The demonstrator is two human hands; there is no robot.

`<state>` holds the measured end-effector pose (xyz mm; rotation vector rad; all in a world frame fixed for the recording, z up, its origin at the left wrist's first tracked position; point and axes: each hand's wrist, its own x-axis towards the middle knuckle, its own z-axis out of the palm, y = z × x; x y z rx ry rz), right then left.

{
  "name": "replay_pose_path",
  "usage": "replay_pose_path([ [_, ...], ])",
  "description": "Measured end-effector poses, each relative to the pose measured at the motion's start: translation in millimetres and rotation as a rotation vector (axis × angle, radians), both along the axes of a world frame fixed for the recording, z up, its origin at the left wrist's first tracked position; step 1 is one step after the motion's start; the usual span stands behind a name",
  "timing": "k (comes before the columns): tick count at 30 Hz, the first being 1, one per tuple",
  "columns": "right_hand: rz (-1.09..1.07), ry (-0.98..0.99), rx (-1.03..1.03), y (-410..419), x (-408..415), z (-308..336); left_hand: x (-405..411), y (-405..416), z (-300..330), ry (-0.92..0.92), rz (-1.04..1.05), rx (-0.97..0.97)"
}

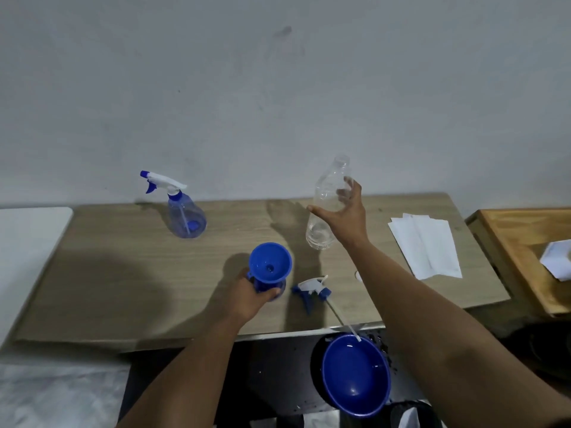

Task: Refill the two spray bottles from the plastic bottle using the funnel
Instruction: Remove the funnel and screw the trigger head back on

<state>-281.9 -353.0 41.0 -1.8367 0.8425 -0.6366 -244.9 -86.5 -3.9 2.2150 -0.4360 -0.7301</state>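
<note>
- Blue bowl (355, 373) sits nearest, below the table edge
- Left hand (250, 293) grips the spray bottle (268, 287) under the funnel (270, 262)
- Right hand (343, 216), fingers spread wide, touches the upright plastic bottle (326, 208)

This looks like a plain room in a home, set up as a makeshift work spot rather than a lab or shop. A bare, scuffed grey-white painted wall (278, 88) with smudges stands right behind a light wood-grain laminate tabletop (123, 273) pushed against it. To the right sits an orange-brown varnished wooden tray or side table (525, 248) holding a white, boxy object (559, 257), too blurred to identify. A few white paper sheets (429, 242) lie on the tabletop, and a round blue plastic basin (355, 375) rests below its front edge. Everything is ordinary household ware, with no fitted counters or equipment
</note>
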Motion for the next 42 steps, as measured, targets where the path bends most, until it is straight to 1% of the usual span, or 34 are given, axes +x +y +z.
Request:
replay_pose_path([
  [4,-0.010,0.013,0.047,10.5,-21.1,-8.4,-1.4,-0.4,1.9,0.005,0.012,-0.004],
  [6,-0.088,-0.017,0.005,24.4,-39.6,-14.7,-0.9,-0.2,2.6,0.007,0.003,0.002],
  [9,-0.167,-0.150,-0.109,51.0,-64.9,-19.9,-0.7,1.3,5.1,-0.011,-0.021,0.038],
  [10,-0.138,-0.183,-0.149,59.9,-69.0,-18.6,-0.9,1.8,5.6,-0.022,-0.024,0.047],
  [12,0.023,-0.187,-0.160,77.4,-70.1,-8.8,-2.1,2.3,6.7,-0.048,-0.030,0.062],
  [13,0.145,-0.139,-0.123,85.8,-67.3,-0.3,-2.9,2.2,7.6,-0.059,-0.035,0.060],
  [14,0.289,-0.048,-0.089,93.2,-62.9,9.0,-3.1,3.0,7.8,-0.068,-0.047,0.046],
  [15,0.434,0.083,-0.100,99.1,-56.7,17.3,-3.1,4.5,7.5,-0.074,-0.060,0.023],
  [17,0.693,0.397,-0.247,108.4,-40.1,30.1,-2.4,8.0,6.6,-0.087,-0.089,-0.006],
  [18,0.790,0.533,-0.355,113.3,-30.7,35.6,-2.3,9.6,7.0,-0.116,-0.123,0.017],
  [20,0.868,0.717,-0.556,123.9,-13.6,44.1,-1.7,9.9,9.5,-0.164,-0.145,0.101],
  [22,0.861,0.808,-0.642,131.0,-1.7,48.5,-1.1,7.4,9.4,-0.151,-0.091,0.165],
  [25,0.862,0.880,-0.665,133.7,5.7,54.1,-0.5,2.8,3.9,-0.066,-0.050,0.116],
  [30,0.889,0.918,-0.721,137.0,10.0,62.7,1.2,3.0,-2.3,-0.036,0.004,0.149],
  [34,0.903,0.938,-0.720,137.8,12.1,67.0,3.6,1.5,-6.3,0.010,-0.017,0.092],
  [37,0.915,0.958,-0.735,139.8,14.5,69.2,5.8,2.2,-8.9,0.027,-0.019,0.111],
  [39,0.914,0.969,-0.738,138.3,17.2,72.4,7.2,2.3,-9.6,0.053,-0.040,0.072],
  [42,0.852,0.942,-0.645,126.0,19.0,81.2,9.6,4.1,-7.2,0.015,-0.126,0.070],
])
